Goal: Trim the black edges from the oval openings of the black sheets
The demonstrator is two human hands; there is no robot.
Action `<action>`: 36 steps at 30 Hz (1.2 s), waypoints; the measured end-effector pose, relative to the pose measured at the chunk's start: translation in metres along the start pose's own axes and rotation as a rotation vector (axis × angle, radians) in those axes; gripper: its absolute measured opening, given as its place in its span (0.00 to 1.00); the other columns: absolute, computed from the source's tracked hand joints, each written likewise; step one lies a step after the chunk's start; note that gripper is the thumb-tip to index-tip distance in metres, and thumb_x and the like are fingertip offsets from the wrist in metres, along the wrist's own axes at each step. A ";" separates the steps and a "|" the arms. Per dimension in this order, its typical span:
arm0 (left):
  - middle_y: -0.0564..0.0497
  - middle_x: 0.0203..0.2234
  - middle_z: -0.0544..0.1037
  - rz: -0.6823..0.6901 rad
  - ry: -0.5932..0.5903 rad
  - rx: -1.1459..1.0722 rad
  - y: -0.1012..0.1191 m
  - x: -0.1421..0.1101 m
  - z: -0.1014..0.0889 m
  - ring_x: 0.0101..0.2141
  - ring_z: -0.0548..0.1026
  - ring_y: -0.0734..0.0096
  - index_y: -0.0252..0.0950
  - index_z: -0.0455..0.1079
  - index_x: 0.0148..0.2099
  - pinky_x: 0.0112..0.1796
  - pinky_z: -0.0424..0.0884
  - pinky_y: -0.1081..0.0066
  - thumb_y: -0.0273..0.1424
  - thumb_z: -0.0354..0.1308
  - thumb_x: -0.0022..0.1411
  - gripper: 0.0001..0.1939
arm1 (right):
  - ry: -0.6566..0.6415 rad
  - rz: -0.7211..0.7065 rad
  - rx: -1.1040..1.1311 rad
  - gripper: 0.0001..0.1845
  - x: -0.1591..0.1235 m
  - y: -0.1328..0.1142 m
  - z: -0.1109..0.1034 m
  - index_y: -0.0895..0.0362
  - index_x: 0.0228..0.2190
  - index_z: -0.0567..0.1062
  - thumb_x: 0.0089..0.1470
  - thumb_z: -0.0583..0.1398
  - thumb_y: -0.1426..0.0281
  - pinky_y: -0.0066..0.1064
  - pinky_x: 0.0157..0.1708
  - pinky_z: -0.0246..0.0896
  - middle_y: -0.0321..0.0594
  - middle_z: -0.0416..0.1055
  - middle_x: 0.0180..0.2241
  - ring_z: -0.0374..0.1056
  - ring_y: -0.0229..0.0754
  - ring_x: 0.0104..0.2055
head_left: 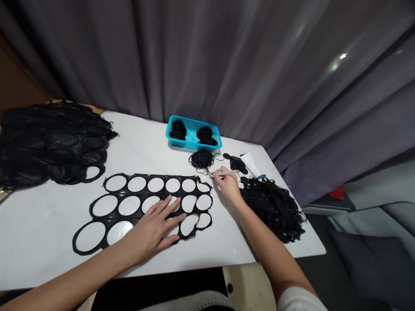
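Note:
My left hand (164,222) lies flat with its fingers spread on a black rubbery sheet (115,205) punched with rows of round holes. The sheet rests on the white table (207,255). In my right hand (228,185) is a slim pale pen-like tool (227,172), gripped like a pencil. Its tip points left, beside the sheet's upper right corner, near a loose heap of thin black rings (201,159). A single thin ring (219,157) lies just right of that heap.
A blue basket (194,146) with bundles of black rings stands at the back. Stacked holed sheets (55,144) fill the left side. On the right are a pile of black scraps (274,207), black pieces (237,164) and a white packet (253,165). A grey curtain (194,56) hangs behind.

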State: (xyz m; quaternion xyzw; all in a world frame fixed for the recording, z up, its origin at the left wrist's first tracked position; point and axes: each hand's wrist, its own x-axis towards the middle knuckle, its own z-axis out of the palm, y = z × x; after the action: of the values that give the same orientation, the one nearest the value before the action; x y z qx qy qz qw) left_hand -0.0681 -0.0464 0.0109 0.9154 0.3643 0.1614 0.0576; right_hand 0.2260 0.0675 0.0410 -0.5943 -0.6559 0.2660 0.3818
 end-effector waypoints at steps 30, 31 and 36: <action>0.44 0.70 0.58 -0.105 -0.001 -0.015 -0.021 0.030 0.015 0.70 0.47 0.38 0.42 0.62 0.68 0.63 0.55 0.41 0.41 0.53 0.71 0.26 | -0.195 -0.512 -0.349 0.10 -0.011 -0.004 0.040 0.57 0.38 0.74 0.63 0.52 0.74 0.41 0.47 0.61 0.50 0.75 0.40 0.67 0.51 0.45; 0.45 0.70 0.57 -0.112 -0.013 -0.007 -0.020 0.031 0.013 0.70 0.47 0.36 0.42 0.62 0.68 0.63 0.56 0.40 0.41 0.54 0.71 0.26 | -0.059 -0.423 -0.339 0.12 0.001 0.001 0.032 0.57 0.36 0.73 0.63 0.50 0.75 0.41 0.46 0.61 0.50 0.75 0.37 0.66 0.50 0.43; 0.45 0.69 0.59 -0.116 -0.063 0.004 -0.020 0.032 0.008 0.69 0.49 0.32 0.43 0.63 0.68 0.61 0.58 0.39 0.42 0.55 0.70 0.27 | 0.222 -0.061 -0.129 0.10 0.039 0.014 -0.004 0.54 0.26 0.68 0.58 0.57 0.65 0.36 0.37 0.62 0.43 0.75 0.31 0.67 0.46 0.33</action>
State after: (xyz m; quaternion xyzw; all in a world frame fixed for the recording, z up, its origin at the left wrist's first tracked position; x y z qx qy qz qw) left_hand -0.0562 -0.0095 0.0069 0.8975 0.4150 0.1282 0.0762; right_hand 0.2370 0.1077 0.0394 -0.6231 -0.6431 0.1442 0.4212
